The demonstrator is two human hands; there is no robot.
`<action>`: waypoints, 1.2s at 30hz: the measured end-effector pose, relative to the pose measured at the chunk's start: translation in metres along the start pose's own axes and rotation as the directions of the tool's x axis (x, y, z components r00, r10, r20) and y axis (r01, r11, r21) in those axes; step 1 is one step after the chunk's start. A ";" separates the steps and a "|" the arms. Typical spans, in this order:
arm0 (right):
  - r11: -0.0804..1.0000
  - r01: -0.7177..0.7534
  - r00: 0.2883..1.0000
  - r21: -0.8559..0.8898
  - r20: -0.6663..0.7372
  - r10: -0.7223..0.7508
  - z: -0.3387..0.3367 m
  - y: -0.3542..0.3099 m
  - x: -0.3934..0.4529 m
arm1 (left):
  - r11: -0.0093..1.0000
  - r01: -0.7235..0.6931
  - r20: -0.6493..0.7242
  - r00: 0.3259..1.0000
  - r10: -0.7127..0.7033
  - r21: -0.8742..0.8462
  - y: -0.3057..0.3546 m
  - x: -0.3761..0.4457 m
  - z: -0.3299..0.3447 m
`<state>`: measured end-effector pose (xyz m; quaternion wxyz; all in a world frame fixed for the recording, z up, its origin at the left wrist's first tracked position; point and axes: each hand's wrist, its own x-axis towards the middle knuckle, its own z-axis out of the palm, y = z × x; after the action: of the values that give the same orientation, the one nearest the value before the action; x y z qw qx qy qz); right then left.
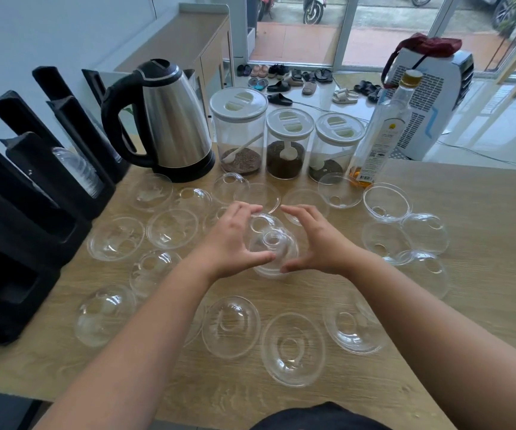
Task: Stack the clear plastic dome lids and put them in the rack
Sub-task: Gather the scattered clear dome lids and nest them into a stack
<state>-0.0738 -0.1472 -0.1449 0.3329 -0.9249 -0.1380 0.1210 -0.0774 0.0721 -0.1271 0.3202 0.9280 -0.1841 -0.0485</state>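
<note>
Several clear plastic dome lids lie scattered over the wooden table (474,311), some dome up, some rim up. At the middle, my left hand (230,237) and my right hand (320,240) cup a small stack of dome lids (273,248) from either side, thumbs near the front rim. Whether the stack rests on the table or is lifted is unclear. The black rack (30,212) stands along the left edge, with a row of lids (78,170) stored in one slot. Loose lids lie close by, such as a near lid (292,349) and a left lid (115,237).
A steel electric kettle (169,122) stands at the back left. Three lidded glass jars (286,141) and a glass bottle (380,131) line the back edge. The table's front edge runs just before my body. A floor with shoes lies beyond.
</note>
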 end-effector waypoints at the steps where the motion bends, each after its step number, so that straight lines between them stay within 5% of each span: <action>1: 1.000 -0.020 1.000 -0.016 0.005 0.020 -0.008 0.004 -0.002 | 1.000 -0.007 0.017 1.000 0.007 0.000 0.002 0.004 0.004; 8: 0.947 -0.128 0.991 -0.296 -0.004 0.132 -0.039 0.025 0.007 | 0.998 0.014 0.179 0.984 -0.025 0.065 0.000 0.019 0.034; 15: 0.822 -0.136 0.989 -0.554 -0.130 0.076 -0.023 0.032 0.024 | 0.999 -0.017 0.116 0.993 0.012 0.045 -0.010 0.016 0.043; 19: 0.972 -0.031 0.931 -0.235 -0.361 -0.058 -0.036 0.019 0.011 | 0.988 0.018 0.050 0.999 -0.010 -0.156 -0.012 0.011 0.028; 21: 0.972 0.046 0.901 0.231 -0.431 0.060 -0.047 0.006 0.000 | 0.975 0.043 -0.044 0.998 -0.054 -0.216 -0.020 0.017 0.018; 22: 0.846 0.111 0.902 0.522 -0.411 0.135 -0.051 -0.001 -0.007 | 0.977 0.054 -0.098 0.992 -0.075 -0.206 -0.025 0.022 0.013; 24: 0.399 0.139 0.953 0.906 -0.232 0.194 -0.051 -0.008 -0.016 | 0.990 0.082 -0.163 0.982 -0.100 -0.115 -0.038 0.036 0.006; 25: 0.233 0.068 0.974 0.970 -0.115 0.193 -0.046 -0.009 -0.019 | 0.996 0.086 -0.162 0.983 -0.091 -0.039 -0.044 0.043 0.004; 27: 0.158 -0.096 0.978 0.983 0.064 0.199 -0.029 -0.010 -0.020 | 0.986 0.054 -0.097 0.995 -0.039 0.158 -0.051 0.056 0.004; 31: 0.275 -0.218 0.932 0.936 0.116 0.343 0.002 -0.003 -0.013 | 0.919 0.009 0.072 0.997 -0.041 0.395 -0.051 0.068 0.007; 36: 0.544 -0.242 0.906 0.804 -0.014 0.424 0.013 -0.009 -0.009 | 0.905 0.010 0.058 0.998 -0.038 0.426 -0.047 0.073 0.013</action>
<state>-0.0881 -0.1363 -0.1477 0.6867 -0.7000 0.1437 0.1336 0.0023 0.0716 -0.1638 0.1033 0.9756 -0.1893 -0.0410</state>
